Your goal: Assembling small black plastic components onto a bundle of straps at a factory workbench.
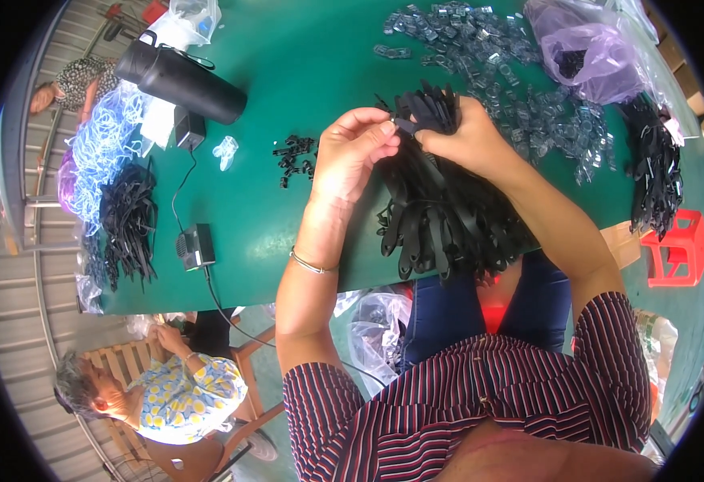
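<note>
A thick bundle of black straps (448, 229) lies at the near edge of the green table, its looped ends hanging toward my lap. My right hand (474, 143) is closed around the upper part of several straps, thumb toward the left. Close beside it, my left hand (345, 154) pinches the end of one black strap between thumb and fingertips. Whether a small part sits in that pinch is hidden. Just left of my left wrist is a small pile of black plastic clips (292, 151).
Clear plastic pieces (557, 128) are heaped at the right. Behind them sits a purple plastic bag (585, 52). More black straps (653, 169) drape over the right edge. At left are a black bottle (183, 80), a corded black box (196, 247) and blue-white cords (107, 145). Two people sit leftward.
</note>
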`<state>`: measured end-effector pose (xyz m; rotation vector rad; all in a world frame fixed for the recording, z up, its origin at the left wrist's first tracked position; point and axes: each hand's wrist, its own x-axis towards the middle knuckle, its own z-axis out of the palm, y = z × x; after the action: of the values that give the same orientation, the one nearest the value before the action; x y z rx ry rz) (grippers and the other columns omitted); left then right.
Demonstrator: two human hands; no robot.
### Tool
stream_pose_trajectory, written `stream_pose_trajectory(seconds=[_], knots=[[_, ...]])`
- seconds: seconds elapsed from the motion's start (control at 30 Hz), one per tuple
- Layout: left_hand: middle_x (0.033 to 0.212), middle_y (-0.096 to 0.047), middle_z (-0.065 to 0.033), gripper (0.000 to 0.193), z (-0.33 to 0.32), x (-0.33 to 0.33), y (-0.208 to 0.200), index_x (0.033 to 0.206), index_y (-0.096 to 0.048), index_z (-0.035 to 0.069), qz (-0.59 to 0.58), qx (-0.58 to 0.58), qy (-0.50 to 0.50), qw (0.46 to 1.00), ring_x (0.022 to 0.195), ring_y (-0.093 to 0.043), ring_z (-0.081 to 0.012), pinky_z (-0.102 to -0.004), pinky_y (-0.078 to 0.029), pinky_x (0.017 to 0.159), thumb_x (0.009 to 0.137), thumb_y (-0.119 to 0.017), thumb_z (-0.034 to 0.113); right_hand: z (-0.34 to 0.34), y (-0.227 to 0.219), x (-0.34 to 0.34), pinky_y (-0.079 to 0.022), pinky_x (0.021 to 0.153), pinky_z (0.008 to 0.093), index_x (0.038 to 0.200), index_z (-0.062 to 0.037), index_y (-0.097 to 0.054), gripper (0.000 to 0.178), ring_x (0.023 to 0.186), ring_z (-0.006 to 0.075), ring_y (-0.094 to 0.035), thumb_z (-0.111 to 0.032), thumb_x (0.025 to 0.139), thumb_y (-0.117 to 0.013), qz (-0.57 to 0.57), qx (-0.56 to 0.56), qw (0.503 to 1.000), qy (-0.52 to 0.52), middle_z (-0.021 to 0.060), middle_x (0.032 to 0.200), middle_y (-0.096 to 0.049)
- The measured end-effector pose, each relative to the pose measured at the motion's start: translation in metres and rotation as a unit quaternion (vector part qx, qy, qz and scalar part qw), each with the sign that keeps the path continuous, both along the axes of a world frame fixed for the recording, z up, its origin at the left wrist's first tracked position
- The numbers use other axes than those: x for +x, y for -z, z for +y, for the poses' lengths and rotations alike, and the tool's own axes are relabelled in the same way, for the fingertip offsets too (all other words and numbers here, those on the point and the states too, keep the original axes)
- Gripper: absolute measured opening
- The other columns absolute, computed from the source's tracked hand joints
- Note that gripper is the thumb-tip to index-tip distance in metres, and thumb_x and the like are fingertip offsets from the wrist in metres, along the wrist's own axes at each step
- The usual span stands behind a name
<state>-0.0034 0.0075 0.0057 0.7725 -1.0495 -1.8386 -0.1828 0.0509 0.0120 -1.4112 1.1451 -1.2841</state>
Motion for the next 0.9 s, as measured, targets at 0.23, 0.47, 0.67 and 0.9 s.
stream_pose_trajectory(seconds=[0.23,0.47,0.67,0.9], knots=[[0.080,-0.063,-0.0080,0.015,0.0003,-0.0005,-0.0002,0.091,-0.060,0.001,-0.010,-0.015,0.004,1.000,0.068,-0.062,-0.0147,-0.0249,-0.053,0.062,0.077,-0.065,0.001,-0.0012,0.0021,-0.0006,-0.044,0.066,0.0241,0.091,0.0013,-0.056,0.025,0.071,0.0080,-0.052,-0.004,0.068,-0.061,-0.006,-0.006,1.000,-0.003,0.0023,0.079,-0.058],[0.080,-0.063,-0.0079,0.015,0.0009,-0.0008,0.0003,0.091,-0.060,0.001,-0.021,-0.029,0.004,0.999,0.067,-0.062,-0.0143,-0.0246,-0.053,0.061,0.077,-0.064,0.000,-0.0007,0.0011,-0.0011,-0.044,0.067,0.0243,0.093,0.0017,-0.056,0.026,0.074,0.0084,-0.053,-0.003,0.067,-0.060,0.021,-0.016,1.000,-0.004,0.0031,0.080,-0.058],[0.080,-0.062,-0.0077,0.016,0.0025,-0.0024,-0.0002,0.093,-0.060,0.000,-0.079,-0.079,0.003,0.994,0.069,-0.061,-0.0149,-0.0256,-0.053,0.063,0.077,-0.064,0.000,-0.0003,0.0019,0.0014,-0.045,0.070,0.0251,0.101,0.0011,-0.054,0.034,0.077,0.0096,-0.055,-0.002,0.067,-0.059,0.010,-0.036,0.999,-0.003,0.0041,0.084,-0.059],[0.075,-0.061,-0.0046,0.008,0.0070,-0.0063,-0.0084,0.086,-0.061,0.001,-0.093,-0.061,0.000,0.994,0.063,-0.057,-0.0101,-0.0208,-0.047,0.056,0.080,-0.062,0.006,0.0005,0.0021,0.0011,-0.045,0.070,0.0251,0.102,0.0002,-0.054,0.034,0.077,0.0089,-0.054,-0.003,0.068,-0.060,0.005,-0.039,0.999,-0.006,0.0030,0.084,-0.059]])
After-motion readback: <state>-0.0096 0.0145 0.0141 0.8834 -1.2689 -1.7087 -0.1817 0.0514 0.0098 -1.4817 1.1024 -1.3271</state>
